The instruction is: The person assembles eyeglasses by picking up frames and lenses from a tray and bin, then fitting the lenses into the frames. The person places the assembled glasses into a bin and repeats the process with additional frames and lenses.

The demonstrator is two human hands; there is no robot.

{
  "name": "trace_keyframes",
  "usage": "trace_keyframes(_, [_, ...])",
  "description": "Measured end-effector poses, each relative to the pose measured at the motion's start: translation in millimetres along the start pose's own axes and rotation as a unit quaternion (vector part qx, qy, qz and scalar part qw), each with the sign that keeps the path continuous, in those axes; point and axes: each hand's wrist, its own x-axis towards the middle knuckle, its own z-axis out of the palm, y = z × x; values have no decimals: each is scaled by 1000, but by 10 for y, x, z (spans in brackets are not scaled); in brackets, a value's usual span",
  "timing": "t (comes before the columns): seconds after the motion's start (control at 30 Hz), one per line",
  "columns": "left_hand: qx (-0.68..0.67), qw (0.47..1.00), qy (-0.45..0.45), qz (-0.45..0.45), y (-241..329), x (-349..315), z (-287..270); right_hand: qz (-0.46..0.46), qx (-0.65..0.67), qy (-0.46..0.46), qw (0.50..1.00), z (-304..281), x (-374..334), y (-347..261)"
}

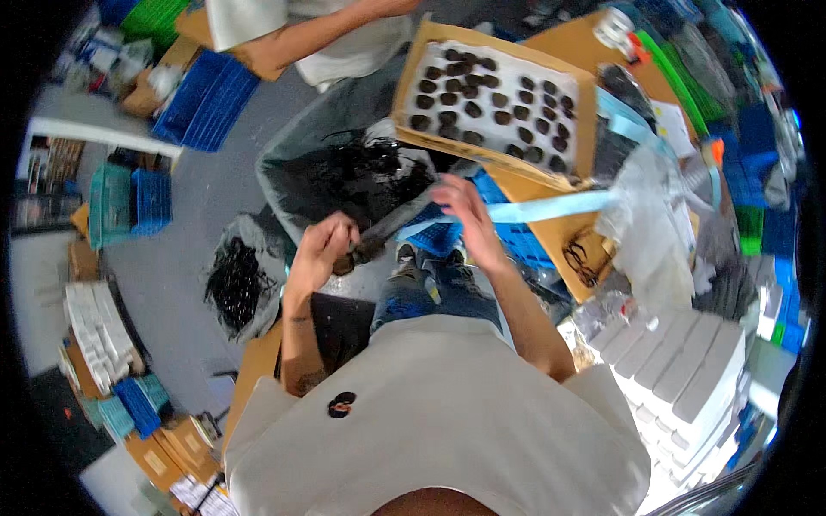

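Observation:
My left hand point(327, 242) is closed in a fist at the middle of the view. Against its fingers is a dark brown blurred piece point(370, 248), whose kind I cannot make out. To the right, my right hand point(466, 215) is raised with its fingers apart and smeared by motion; nothing shows in it. A light blue strip point(551, 207) runs behind that hand. Just beyond both hands lies a large open black bag point(297, 163) with glossy black strands or strips point(370, 163) inside.
Beyond my right hand stands a cardboard box point(490, 161) with many dark round pieces on white lining. A smaller bag of black strips point(237, 284) lies on the floor at left. White boxes point(671, 353) are stacked at right, near crumpled clear plastic point(650, 224). Another person's arm point(318, 39) reaches across the top.

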Motion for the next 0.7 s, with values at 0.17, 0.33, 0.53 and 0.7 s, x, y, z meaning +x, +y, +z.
trace_keyframes(0.17, [-6,965,-103,240,671,41,898,67,-142,-444,882,-240,-343,-532])
trace_keyframes(0.33, [40,910,2,413,863,194,1234,120,140,-435,881,-204,-863,-303])
trace_keyframes(0.53, [7,978,69,198,352,418,1782,84,81,-90,989,-601,-901,-287])
trace_keyframes(0.7, [-419,900,-49,-111,-405,484,2294,94,-23,-177,979,-860,-890,-54])
